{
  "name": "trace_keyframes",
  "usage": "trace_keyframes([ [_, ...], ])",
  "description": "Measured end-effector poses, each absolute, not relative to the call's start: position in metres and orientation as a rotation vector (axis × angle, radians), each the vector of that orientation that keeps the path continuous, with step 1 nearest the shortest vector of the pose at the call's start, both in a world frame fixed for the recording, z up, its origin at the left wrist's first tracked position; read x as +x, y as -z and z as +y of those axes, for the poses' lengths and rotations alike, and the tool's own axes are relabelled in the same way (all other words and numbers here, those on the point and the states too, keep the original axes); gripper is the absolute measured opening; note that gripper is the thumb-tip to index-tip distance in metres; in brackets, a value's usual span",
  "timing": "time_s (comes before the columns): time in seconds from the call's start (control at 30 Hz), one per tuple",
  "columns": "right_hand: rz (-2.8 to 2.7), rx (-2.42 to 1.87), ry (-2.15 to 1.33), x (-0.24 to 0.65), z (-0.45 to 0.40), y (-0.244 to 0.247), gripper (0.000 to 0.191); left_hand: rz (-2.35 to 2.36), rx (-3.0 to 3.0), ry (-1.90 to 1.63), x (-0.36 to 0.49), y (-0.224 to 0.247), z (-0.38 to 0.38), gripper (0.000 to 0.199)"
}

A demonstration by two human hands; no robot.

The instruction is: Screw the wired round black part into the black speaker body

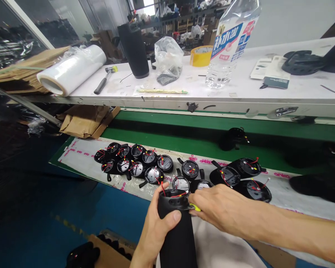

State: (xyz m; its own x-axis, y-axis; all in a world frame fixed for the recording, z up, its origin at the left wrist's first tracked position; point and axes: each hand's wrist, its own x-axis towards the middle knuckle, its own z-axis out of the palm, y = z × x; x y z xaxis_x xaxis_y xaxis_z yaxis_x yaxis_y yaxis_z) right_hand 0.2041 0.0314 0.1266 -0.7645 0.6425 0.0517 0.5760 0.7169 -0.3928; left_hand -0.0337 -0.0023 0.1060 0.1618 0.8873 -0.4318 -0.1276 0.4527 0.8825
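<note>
A black cylinder [178, 238] stands upright at the bottom centre, its open top rim showing red wires with small connectors. My left hand [162, 223] is wrapped round its upper left side, thumb across the front. At the right of the rim, my right hand [212, 204] is closed on a small tool with a yellow-green part [194, 207], whose tip is hidden at the rim. Just beyond my hands, similar black cylinders [190, 169] with red wires stand on the bench.
More wired cylinders [136, 168] crowd the bench's left, others [255, 190] the right. On the raised shelf [106, 97] are a film roll [72, 70], a hammer [105, 80], a water bottle [229, 44] and yellow tape [200, 56]. A cardboard box [108, 257] sits low at left.
</note>
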Motion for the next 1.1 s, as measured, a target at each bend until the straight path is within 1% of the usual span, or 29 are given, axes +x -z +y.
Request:
trace_keyframes([
  [0.13, -2.785, -0.923, -0.456, 0.201, 0.031, -0.126, 0.019, 1.247, 0.925, -0.828, -0.031, -0.114, -0.003, 0.093],
  [0.23, -2.769, -0.903, -0.415, 0.201, 0.03, -0.126, 0.021, 1.312, 0.99, -0.828, -0.03, -0.116, -0.005, 0.09],
  [0.37, -2.739, -0.897, -0.454, 0.202, 0.029, -0.125, 0.022, 1.364, 1.054, -0.833, -0.029, -0.119, -0.007, 0.086],
  [0.6, -2.761, -0.903, -0.491, 0.205, 0.03, -0.122, 0.022, 1.403, 1.072, -0.823, -0.026, -0.124, -0.008, 0.086],
  [0.73, -2.723, -0.868, -0.435, 0.205, 0.03, -0.121, 0.025, 1.425, 1.081, -0.822, -0.025, -0.124, -0.008, 0.084],
  [0.83, -2.721, -0.892, -0.415, 0.204, 0.029, -0.121, 0.024, 1.438, 1.07, -0.822, -0.024, -0.124, -0.009, 0.082],
  [0.97, -2.752, -0.846, -0.484, 0.205, 0.03, -0.121, 0.018, 1.454, 1.046, -0.817, -0.022, -0.127, -0.01, 0.08],
  [1.1, -2.761, -0.796, -0.377, 0.207, 0.028, -0.115, 0.017, 1.483, 1.044, -0.821, -0.018, -0.133, -0.009, 0.074],
])
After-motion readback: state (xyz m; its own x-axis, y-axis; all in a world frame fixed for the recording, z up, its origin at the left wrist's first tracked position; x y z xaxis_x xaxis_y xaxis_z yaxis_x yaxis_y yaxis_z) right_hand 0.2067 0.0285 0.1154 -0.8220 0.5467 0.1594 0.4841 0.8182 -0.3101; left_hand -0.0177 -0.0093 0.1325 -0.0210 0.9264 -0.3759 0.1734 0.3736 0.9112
